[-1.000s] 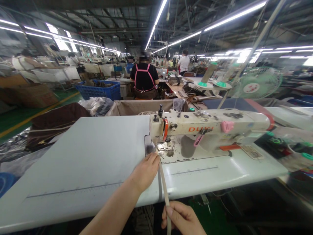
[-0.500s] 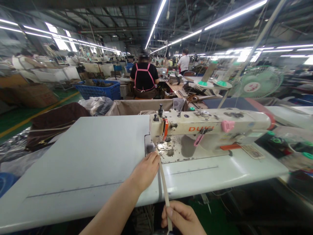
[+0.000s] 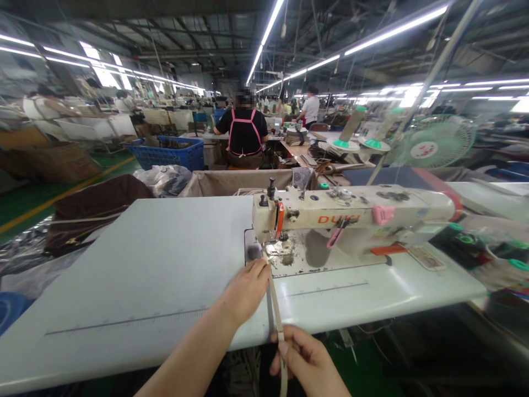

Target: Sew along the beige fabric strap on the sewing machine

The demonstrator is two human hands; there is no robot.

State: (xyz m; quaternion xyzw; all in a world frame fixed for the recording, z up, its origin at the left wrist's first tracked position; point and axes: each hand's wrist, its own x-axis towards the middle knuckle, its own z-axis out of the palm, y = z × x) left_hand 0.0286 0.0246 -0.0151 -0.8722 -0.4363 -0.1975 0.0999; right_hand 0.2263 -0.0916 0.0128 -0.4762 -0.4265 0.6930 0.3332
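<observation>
A narrow beige strip (image 3: 274, 300) runs from the needle area of the sewing machine (image 3: 351, 212) down over the table's front edge. My left hand (image 3: 249, 286) rests on the tabletop just before the presser foot, its fingers closed on the strip's far part. Below the table edge, my right hand (image 3: 303, 355) pinches the strip between thumb and fingers. The strip's lower end hangs past that hand and leaves the picture. What lies directly under the needle is too small to make out.
The pale worktable (image 3: 185, 248) has a printed ruler line. Behind it stand a fabric-lined bin (image 3: 239, 179) and a blue basket (image 3: 165, 151). A green fan (image 3: 438, 140) and thread cones (image 3: 351, 129) are at the right. A person in a pink-strapped apron (image 3: 243, 132) sits ahead.
My right hand has moved slightly up and left along with the strip, nearer the table edge. My left hand has stayed almost in place by the machine.
</observation>
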